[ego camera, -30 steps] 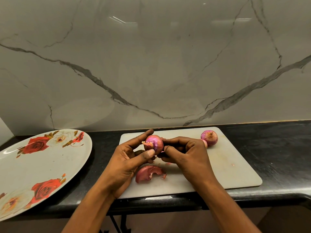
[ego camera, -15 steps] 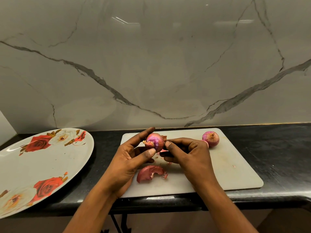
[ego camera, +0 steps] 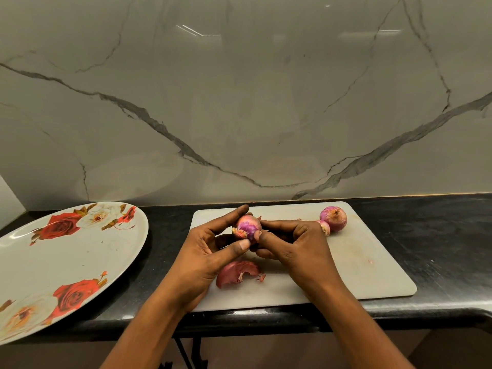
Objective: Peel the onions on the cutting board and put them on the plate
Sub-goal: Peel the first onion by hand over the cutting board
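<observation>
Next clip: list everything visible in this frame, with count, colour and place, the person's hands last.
countertop: 1, black, along the wall
cutting board: 1, white, on the countertop
plate: 1, white with red roses, on the countertop left of the board
marble wall: 1, grey with dark veins, behind the countertop
held onion: 1, purple-pink, in the grip of both hands above the board
loose onions: 2, purple-pink, far right of the board, smaller one partly hidden
onion peel: 1 piece, reddish brown, on the board below the hands
left hand: 1, holds the held onion
right hand: 1, pinches the held onion
</observation>
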